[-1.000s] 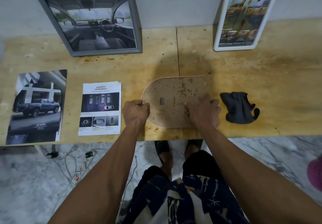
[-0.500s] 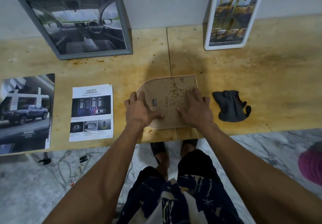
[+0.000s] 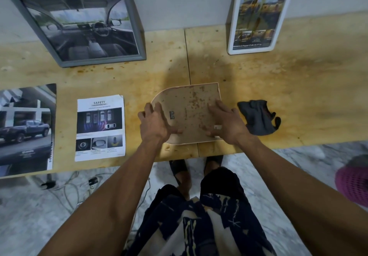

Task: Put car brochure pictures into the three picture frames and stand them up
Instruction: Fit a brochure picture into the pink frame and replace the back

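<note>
Both hands, left hand (image 3: 157,121) and right hand (image 3: 225,123), press flat, fingers spread, on the face-down third frame (image 3: 191,104) beneath them; uneven pressure may slide it off the counter (image 3: 298,88) edge nearby.

Dim, even indoor light from above; a soft shadow falls on the bench (image 3: 258,76) ahead of the person. Wide-angle bending at the edges (the frames lean outward); lower corners blur slightly.
</note>
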Available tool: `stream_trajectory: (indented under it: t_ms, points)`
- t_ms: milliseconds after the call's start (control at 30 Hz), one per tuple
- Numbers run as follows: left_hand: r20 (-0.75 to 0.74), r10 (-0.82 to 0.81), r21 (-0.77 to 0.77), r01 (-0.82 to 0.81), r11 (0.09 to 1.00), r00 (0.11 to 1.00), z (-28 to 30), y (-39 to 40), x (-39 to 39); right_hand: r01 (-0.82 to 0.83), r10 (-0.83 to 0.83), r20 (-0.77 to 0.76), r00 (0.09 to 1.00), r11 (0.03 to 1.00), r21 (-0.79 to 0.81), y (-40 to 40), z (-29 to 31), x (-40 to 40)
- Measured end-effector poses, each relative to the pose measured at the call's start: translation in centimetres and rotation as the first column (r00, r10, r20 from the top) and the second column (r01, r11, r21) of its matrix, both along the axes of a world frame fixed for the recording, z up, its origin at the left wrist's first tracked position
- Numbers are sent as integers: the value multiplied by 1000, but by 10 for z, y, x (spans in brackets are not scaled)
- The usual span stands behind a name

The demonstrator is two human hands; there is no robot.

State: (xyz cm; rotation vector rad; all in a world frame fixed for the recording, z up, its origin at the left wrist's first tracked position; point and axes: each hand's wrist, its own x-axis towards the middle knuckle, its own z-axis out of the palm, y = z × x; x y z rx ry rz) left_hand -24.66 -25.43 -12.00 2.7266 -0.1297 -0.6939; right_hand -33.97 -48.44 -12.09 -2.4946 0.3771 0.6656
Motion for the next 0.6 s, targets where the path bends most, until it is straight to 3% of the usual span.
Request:
stream_trajectory:
  t_ms: [67,133,333,467,600]
  points:
    - [1,-8,-2,8,1000,1000,0,0,0,60,-68,103,992,995,74,-3,-9,-10]
    - [-4,-8,0,8,1000,1000,0,1,0,75,-85,113,990,993,88,-2,-14,-13]
    - [-3,2,-14,-2,1000,1000,1,0,-3,-127,126,-19,992,980,-154,-1,-5,1]
    - [-1,6,-25,-6,1000,1000,0,0,-4,-81,99,95,990,980,-183,10,-2,-18]
    - [-14,13,-12,-14,1000,1000,3,0,-5,-151,148,-29,989,960,-237,5,0,-14]
